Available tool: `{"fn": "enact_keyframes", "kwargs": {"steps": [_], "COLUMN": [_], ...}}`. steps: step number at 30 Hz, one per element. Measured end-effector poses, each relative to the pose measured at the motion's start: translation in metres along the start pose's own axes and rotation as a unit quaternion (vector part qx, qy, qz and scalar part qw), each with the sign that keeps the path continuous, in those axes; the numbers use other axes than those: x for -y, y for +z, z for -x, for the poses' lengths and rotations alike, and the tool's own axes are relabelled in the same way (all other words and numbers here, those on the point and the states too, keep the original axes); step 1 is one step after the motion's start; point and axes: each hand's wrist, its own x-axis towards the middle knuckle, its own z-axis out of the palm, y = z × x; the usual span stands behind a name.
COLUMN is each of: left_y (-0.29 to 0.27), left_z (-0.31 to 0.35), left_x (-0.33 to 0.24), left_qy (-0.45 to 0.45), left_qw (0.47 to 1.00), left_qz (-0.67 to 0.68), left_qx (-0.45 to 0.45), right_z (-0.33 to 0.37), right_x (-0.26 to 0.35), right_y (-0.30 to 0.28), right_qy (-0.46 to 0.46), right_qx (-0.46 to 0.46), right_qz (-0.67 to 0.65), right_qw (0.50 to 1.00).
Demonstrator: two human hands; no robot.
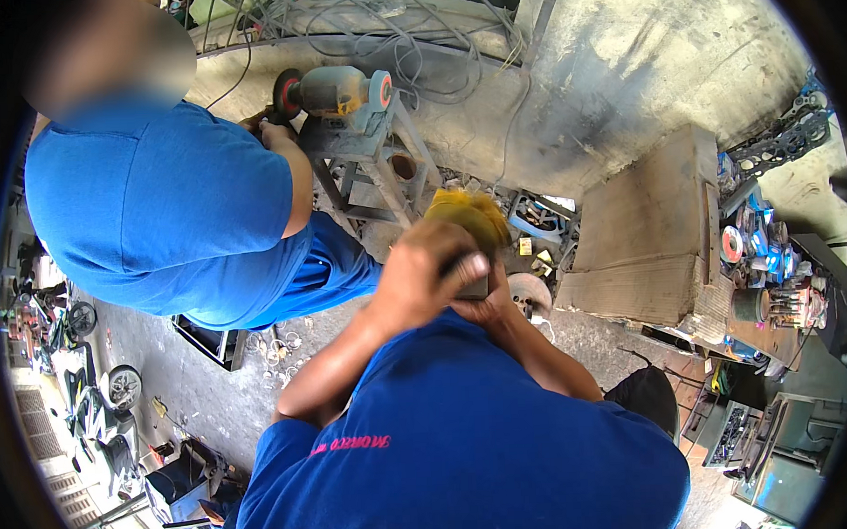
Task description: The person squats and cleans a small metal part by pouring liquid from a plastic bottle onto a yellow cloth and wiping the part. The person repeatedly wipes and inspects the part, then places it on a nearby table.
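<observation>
My left hand (428, 269) is closed in front of my chest, its thumb lying along a small dark grey block-like piece (477, 288). Below and beside that piece, my right hand (492, 302) is curled around its underside. Just beyond my fingers is a yellow rounded thing (470, 216) with a ragged, bright edge; its kind is unclear, and my left hand hides part of it. I cannot tell whether the grey piece and the yellow thing are joined.
At left, a person in blue (160, 199) has hands at a bench grinder (333, 90) on a metal stand (373, 154). A large cardboard box (632, 225) stands at right, by a cluttered shelf (762, 337). Cables (416, 50) tangle at the back; motorcycles (83, 398) stand far left.
</observation>
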Motion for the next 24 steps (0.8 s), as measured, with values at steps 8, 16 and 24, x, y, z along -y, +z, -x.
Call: {"fn": "enact_keyframes", "kwargs": {"steps": [8,16,24], "left_y": [0.025,0.056,0.054], "left_z": [0.005,-0.057,-0.011], "left_x": [0.035,0.050,0.024], "left_qy": [-0.001,-0.138,0.034], "left_qw": [0.991,0.969,0.984], "left_qz": [-0.118,-0.199,-0.175], "left_qx": [0.055,-0.044,0.021], "right_z": [0.004,-0.005,-0.013], "right_x": [0.012,0.006,0.017], "right_y": [-0.029,-0.032,-0.035], "right_qy": [-0.102,0.003,0.006], "right_qx": [0.049,-0.021,0.055], "right_qz": [0.435,0.026,0.094], "right_qw": [0.893,0.999,0.994]}}
